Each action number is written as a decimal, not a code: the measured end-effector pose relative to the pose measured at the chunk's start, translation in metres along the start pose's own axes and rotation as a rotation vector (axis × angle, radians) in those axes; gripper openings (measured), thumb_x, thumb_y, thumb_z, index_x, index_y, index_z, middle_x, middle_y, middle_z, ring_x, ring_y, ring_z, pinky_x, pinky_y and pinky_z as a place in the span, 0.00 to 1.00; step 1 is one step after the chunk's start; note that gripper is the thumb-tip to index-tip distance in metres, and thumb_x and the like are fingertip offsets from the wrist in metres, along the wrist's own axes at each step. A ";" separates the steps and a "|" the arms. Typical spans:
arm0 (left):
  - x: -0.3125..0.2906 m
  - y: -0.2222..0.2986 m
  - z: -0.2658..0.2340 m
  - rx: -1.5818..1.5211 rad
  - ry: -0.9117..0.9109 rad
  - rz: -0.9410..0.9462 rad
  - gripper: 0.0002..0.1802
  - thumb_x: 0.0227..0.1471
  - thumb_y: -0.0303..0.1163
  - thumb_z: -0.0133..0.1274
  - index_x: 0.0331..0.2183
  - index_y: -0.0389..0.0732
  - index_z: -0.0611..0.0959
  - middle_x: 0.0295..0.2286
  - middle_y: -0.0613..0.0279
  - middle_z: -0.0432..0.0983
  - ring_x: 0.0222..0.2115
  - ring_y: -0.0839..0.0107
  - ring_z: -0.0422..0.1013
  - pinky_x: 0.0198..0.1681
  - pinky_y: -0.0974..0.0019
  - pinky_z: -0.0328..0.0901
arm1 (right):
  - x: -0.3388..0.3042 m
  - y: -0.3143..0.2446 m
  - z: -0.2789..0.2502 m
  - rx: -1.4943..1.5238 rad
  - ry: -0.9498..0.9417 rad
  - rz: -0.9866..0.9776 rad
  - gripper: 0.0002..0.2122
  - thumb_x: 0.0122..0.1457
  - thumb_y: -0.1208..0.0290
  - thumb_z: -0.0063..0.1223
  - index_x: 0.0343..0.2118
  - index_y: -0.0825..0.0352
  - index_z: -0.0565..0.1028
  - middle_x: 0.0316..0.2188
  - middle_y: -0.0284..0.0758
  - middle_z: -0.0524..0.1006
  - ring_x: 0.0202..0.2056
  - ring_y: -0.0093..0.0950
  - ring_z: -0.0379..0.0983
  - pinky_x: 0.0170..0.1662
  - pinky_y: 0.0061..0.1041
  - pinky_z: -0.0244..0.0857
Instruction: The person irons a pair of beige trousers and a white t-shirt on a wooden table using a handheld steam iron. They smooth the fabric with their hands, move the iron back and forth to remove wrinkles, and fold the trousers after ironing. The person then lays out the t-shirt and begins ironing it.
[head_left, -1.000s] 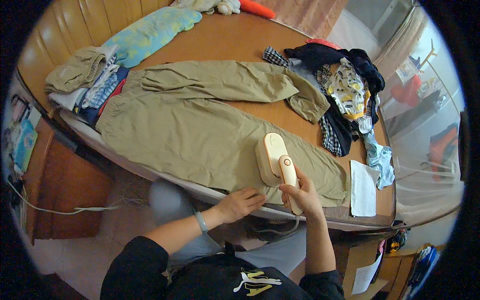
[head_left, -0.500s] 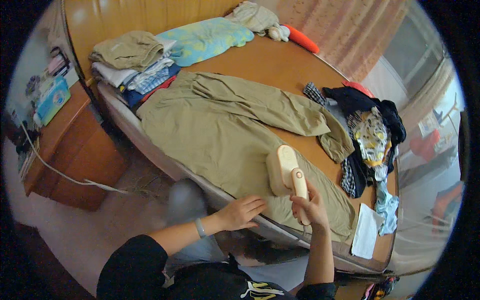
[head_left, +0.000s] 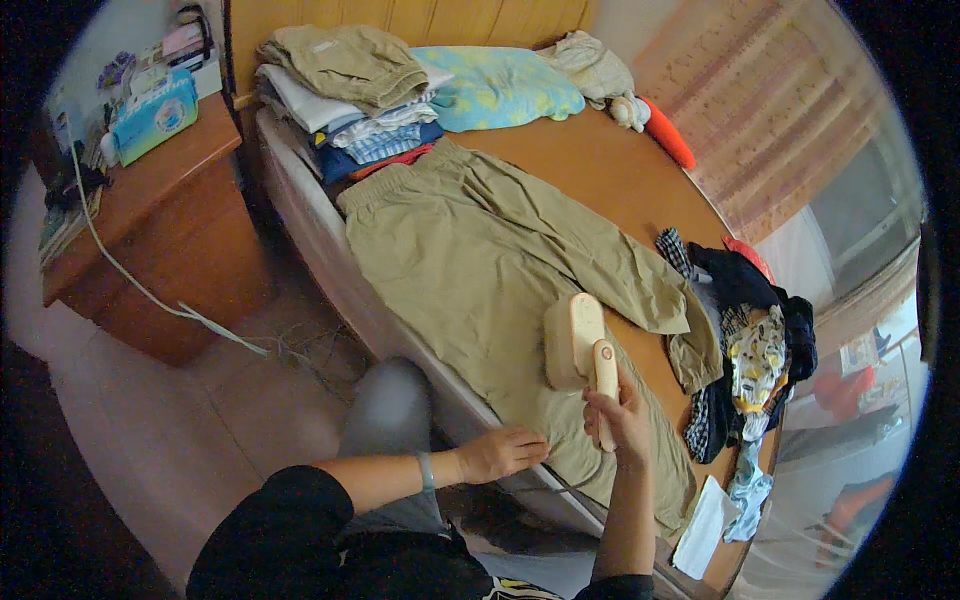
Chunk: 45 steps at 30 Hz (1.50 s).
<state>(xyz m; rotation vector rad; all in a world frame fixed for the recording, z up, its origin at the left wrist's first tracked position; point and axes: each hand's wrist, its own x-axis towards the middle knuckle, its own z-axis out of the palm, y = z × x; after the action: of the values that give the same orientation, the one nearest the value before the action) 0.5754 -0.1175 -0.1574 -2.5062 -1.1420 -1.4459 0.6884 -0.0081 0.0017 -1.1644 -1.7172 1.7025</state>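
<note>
"What's changed?"
"The view has swung; the bed (head_left: 305, 195) runs steeper. The right hand (head_left: 622, 418) still grips the cream iron (head_left: 576, 338) over the khaki trousers' (head_left: 440, 262) near leg."
"Left hand (head_left: 500, 456)?"
"At the bed's near edge; whether pinching cloth, one can't tell."
"Room?"
"Bare board (head_left: 590, 165) beyond the trousers. The iron's underside is hidden."

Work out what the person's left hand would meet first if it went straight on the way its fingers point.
Probably the leg of the khaki trousers, which the left hand may already touch; the right hand seems to lie beyond, though depth is unclear.
</note>
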 end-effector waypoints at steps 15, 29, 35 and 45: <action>-0.007 -0.008 0.015 -0.004 -0.050 -0.029 0.19 0.41 0.30 0.45 0.39 0.37 0.71 0.42 0.61 0.66 0.45 0.65 0.62 0.45 0.64 0.62 | 0.070 -0.020 0.053 0.004 -0.210 -0.037 0.26 0.45 0.79 0.49 0.50 0.68 0.59 0.23 0.33 0.69 0.14 0.21 0.66 0.15 0.20 0.61; -0.012 -0.006 0.029 -0.109 -0.163 -0.029 0.17 0.45 0.31 0.43 0.40 0.38 0.71 0.40 0.60 0.67 0.43 0.65 0.64 0.41 0.65 0.63 | 0.126 -0.026 0.120 -0.015 -0.296 -0.040 0.25 0.45 0.77 0.50 0.49 0.67 0.60 0.21 0.31 0.69 0.16 0.19 0.65 0.17 0.18 0.61; -0.001 -0.008 0.004 -0.110 0.009 0.034 0.17 0.44 0.29 0.44 0.39 0.39 0.71 0.41 0.59 0.67 0.42 0.64 0.64 0.43 0.63 0.62 | 0.073 -0.020 0.078 0.087 -0.264 -0.019 0.29 0.46 0.77 0.53 0.53 0.61 0.57 0.21 0.31 0.70 0.15 0.22 0.66 0.15 0.22 0.61; 0.014 0.006 -0.015 0.018 -0.100 -0.049 0.13 0.42 0.28 0.48 0.35 0.38 0.76 0.37 0.62 0.70 0.40 0.66 0.65 0.42 0.64 0.62 | -0.093 0.046 -0.084 0.142 0.215 0.154 0.31 0.44 0.77 0.55 0.54 0.64 0.56 0.23 0.32 0.70 0.17 0.21 0.66 0.17 0.20 0.61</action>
<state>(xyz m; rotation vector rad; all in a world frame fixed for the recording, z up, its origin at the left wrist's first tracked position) 0.5723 -0.1197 -0.1359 -2.5824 -1.2350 -1.3284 0.8175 -0.0399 -0.0091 -1.3875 -1.3872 1.6870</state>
